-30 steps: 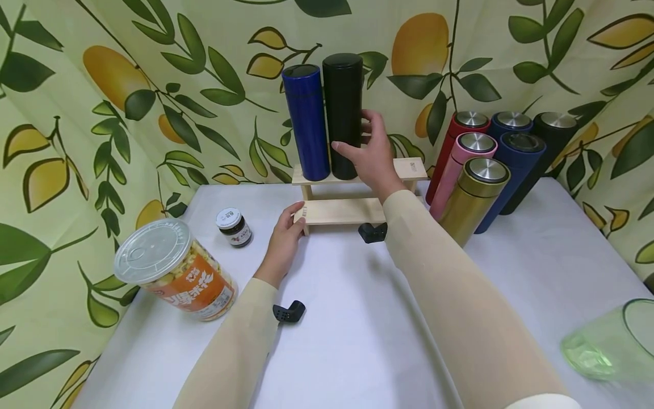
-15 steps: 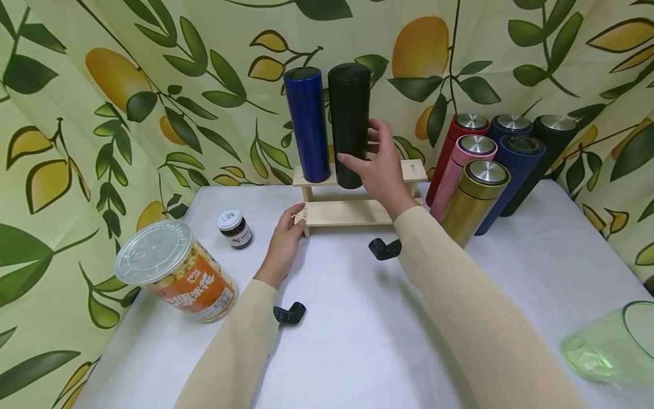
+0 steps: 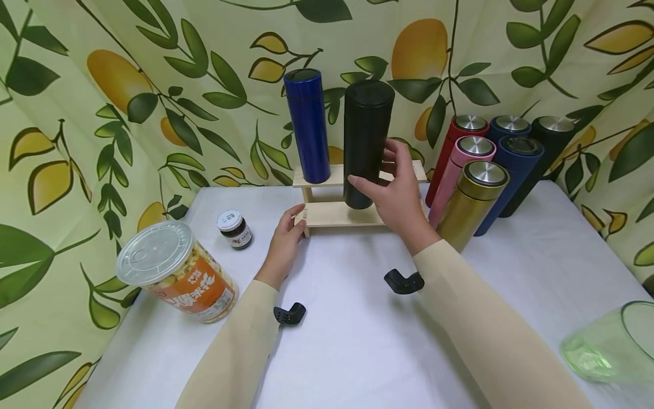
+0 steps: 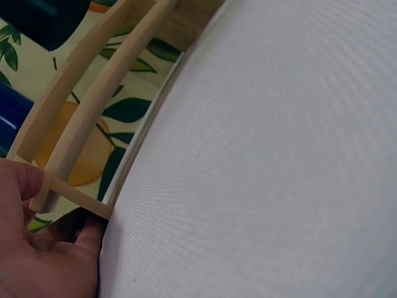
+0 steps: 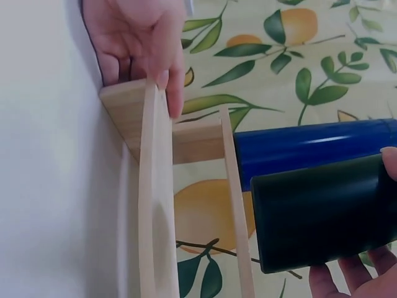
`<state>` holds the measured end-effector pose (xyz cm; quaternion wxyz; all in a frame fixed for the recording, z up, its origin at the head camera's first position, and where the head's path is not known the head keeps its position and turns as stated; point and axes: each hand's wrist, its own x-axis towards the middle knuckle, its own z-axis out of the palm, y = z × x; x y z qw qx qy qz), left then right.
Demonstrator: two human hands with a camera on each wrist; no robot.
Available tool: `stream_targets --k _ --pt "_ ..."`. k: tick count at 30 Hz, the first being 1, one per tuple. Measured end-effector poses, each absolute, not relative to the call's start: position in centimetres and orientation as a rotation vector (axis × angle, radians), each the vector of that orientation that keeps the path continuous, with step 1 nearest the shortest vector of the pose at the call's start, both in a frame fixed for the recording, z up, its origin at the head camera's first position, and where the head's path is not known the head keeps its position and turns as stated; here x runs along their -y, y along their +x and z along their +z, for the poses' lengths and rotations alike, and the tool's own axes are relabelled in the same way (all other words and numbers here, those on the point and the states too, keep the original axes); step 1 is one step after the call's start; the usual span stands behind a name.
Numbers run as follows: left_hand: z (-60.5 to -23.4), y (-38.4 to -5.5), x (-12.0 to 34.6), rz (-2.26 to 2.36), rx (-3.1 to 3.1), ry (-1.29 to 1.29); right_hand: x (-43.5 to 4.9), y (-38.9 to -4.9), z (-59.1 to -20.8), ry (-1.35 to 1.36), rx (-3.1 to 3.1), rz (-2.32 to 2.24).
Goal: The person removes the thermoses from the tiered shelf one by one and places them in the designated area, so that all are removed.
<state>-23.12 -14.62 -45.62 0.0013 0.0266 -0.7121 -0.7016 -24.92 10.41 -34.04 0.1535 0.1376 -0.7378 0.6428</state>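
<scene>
A two-step wooden rack stands at the back of the table. On its upper step a blue thermos bottle stands upright. My right hand grips a black thermos bottle low on its side, thumb on the near face and fingers behind. In the right wrist view the black bottle's base hangs apart from both steps. My left hand holds the left end of the lower step; in the left wrist view its thumb and fingers pinch the rack's end.
Several thermos bottles, with a gold one in front, stand right of the rack. At left are a small dark jar and a large clear tub with an orange label. A green glass lies near the right edge.
The black bottle has come off the upper step and moved toward me and to the right, in my right hand. My left hand has stayed at the rack's end.
</scene>
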Motion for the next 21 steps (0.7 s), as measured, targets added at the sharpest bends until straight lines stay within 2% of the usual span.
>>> stream_targets --k 21 --pt "-45.5 -23.0 14.6 -2.176 2.246 0.083 -14.7 -18.1 -36.6 0.373 2.090 1.748"
